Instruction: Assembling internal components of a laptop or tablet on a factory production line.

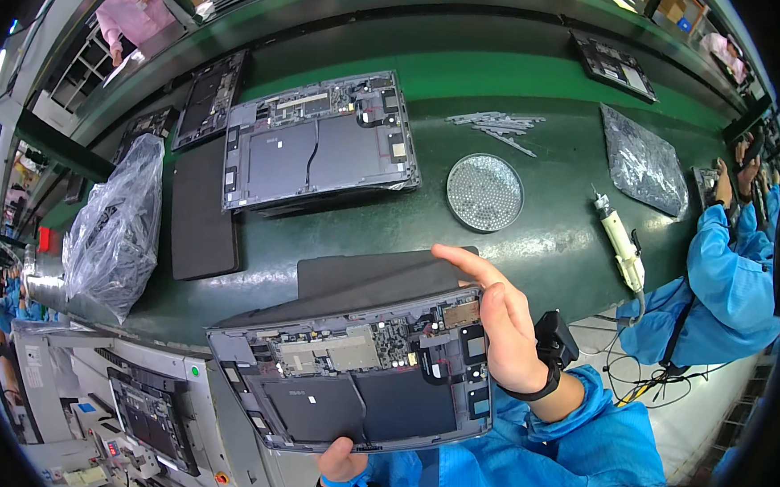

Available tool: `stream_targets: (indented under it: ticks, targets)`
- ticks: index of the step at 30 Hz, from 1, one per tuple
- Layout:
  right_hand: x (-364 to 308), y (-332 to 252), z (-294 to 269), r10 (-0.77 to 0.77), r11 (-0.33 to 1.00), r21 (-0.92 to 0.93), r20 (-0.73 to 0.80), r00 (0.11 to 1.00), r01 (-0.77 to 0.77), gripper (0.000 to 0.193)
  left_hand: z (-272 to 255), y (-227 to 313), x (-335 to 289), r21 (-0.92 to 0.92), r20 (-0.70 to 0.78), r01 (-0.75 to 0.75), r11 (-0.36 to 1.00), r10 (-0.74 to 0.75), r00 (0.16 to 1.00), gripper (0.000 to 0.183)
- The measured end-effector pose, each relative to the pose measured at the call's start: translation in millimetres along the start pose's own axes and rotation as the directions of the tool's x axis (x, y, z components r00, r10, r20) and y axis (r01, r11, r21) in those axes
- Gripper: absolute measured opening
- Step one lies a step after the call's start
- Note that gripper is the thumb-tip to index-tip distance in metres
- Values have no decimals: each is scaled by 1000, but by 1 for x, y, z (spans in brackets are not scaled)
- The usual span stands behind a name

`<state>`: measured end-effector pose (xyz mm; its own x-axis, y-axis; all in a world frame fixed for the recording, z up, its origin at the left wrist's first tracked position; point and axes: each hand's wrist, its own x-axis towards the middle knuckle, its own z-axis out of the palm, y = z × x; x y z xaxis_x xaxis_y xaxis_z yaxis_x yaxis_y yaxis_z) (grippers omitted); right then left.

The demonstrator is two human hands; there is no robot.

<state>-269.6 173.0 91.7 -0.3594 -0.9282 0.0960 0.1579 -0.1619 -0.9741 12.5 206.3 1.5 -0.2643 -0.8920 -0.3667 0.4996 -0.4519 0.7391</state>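
Note:
An opened laptop body (360, 376), its circuit board and dark batteries exposed, is held tilted above the table's near edge. My left hand (342, 462) grips the near edge, thumb on top and fingers hidden underneath. At the right edge, my right hand (511, 340) bears against the laptop body's far corner, with thumb and forefinger stretched forward. A dark flat panel (379, 274) shows just behind the laptop body; whether it is attached cannot be seen. Farther left on the table lies a stack of similar laptop bodies (320, 141).
On the green table (355, 232) are a round dish of small parts (485, 193), grey strips (500, 125), an electric screwdriver (620, 244), a silvery bag (643, 161), a black pad (203, 210) and crumpled plastic (119, 227). A co-worker's blue sleeve (732, 273) is at right; a machine (210, 411) stands lower left.

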Motion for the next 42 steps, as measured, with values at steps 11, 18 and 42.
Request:
stream_targets:
  ticks: [11, 18, 42]
  targets:
    - [-2, -16, -2, -7, 1000, -10, -44, 999, 6, 56, 14, 6, 6, -241, 104, 29, 970, -4, 995, 63]
    - [-3, -11, -4, 72, 983, 169, 9, 997, -73, 55, 24, 9, 11, -273, 113, 79, 959, -50, 992, 71]
    - [-1, -6, -3, 112, 979, 173, -16, 994, -107, 50, -20, -2, -1, -272, 161, 166, 948, -125, 979, 71]
